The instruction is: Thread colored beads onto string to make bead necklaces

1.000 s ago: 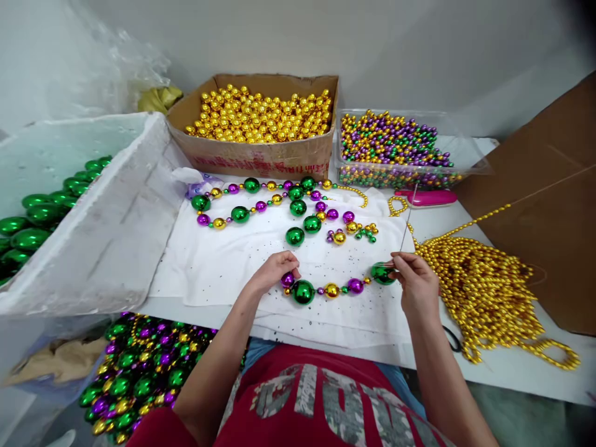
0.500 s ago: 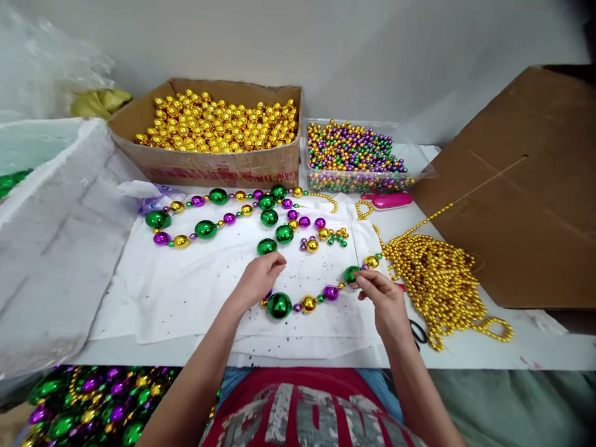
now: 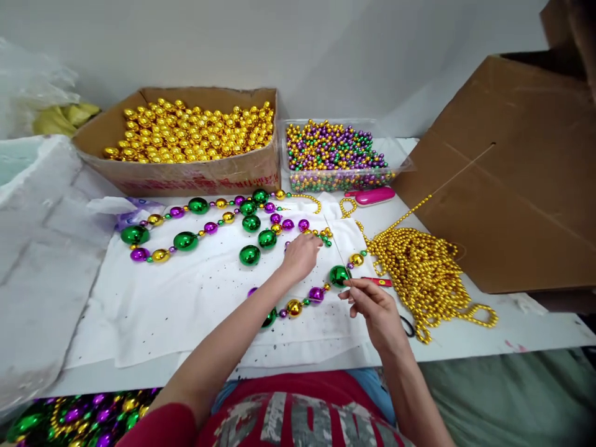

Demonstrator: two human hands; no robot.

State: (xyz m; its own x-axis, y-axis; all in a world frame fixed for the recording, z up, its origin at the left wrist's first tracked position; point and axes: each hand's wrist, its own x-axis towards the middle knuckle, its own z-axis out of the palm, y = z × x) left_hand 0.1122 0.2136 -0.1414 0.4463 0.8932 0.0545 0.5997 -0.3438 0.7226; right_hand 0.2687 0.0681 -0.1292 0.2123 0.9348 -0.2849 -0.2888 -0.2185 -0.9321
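Observation:
My right hand [image 3: 376,310] pinches a thin, straight strand [image 3: 338,247], thread or fine wire, that slants up and left from the fingertips. Just beyond those fingertips is a big green bead [image 3: 339,275] on a strung line with a gold bead [image 3: 294,308] and a purple bead [image 3: 316,294]. My left hand [image 3: 302,257] is closed, fingertips together, beside the small green beads [image 3: 328,241]; whether it holds anything is hidden. Its forearm covers part of the strung line. Loose big green beads [image 3: 250,255] and purple beads [image 3: 288,225] lie on the white cloth [image 3: 186,304].
Behind stand a carton [image 3: 200,177] of gold beads and a clear tub [image 3: 344,180] of small mixed beads. To the right are gold bead chains [image 3: 414,267], red-handled scissors [image 3: 379,282], a pink tool [image 3: 375,196] and a large cardboard box [image 3: 503,205]. A finished-looking strand [image 3: 186,241] lies left.
My left hand has moved up and right from the strung line's left end to the small beads. My right hand stays near the big green bead, slightly lower. The view has shifted right.

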